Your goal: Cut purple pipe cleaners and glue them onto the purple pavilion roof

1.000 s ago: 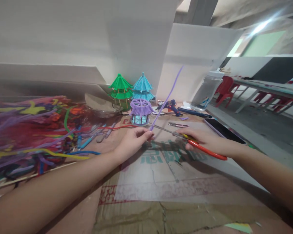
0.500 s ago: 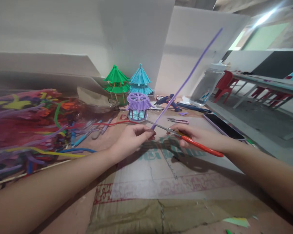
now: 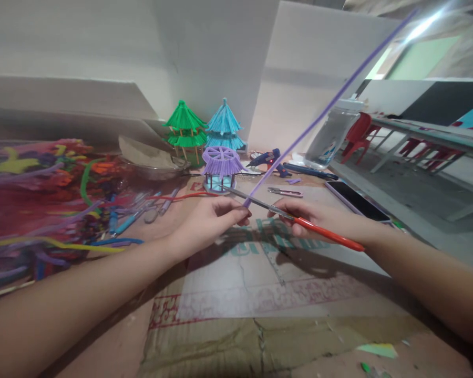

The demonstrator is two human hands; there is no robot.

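Between thumb and fingers, my left hand (image 3: 224,218) pinches the lower end of a long purple pipe cleaner (image 3: 299,137), which slants up to the right. My right hand (image 3: 309,212) grips a pair of scissors (image 3: 327,232) with red handles. Their blades lie across the pipe cleaner just above my left fingertips; whether they touch it I cannot tell. Behind my hands stands a small pavilion (image 3: 222,161) with a purple pipe-cleaner roof and a pale blue base. Farther back are a green tiered-roof model (image 3: 185,126) and a blue one (image 3: 224,126).
Loose pipe cleaners (image 3: 43,205) pile up on the left, beside a bowl (image 3: 153,168). A glue gun (image 3: 270,160), thread snips (image 3: 286,192), a phone (image 3: 357,200) and a clear plastic jar (image 3: 333,134) lie or stand to the right. Cardboard (image 3: 205,346) covers the tabletop.
The pipe cleaner's free upper end has swung up and to the right, leaning farther over. Both hands stay nearly in place, and the scissors still lie across its base.
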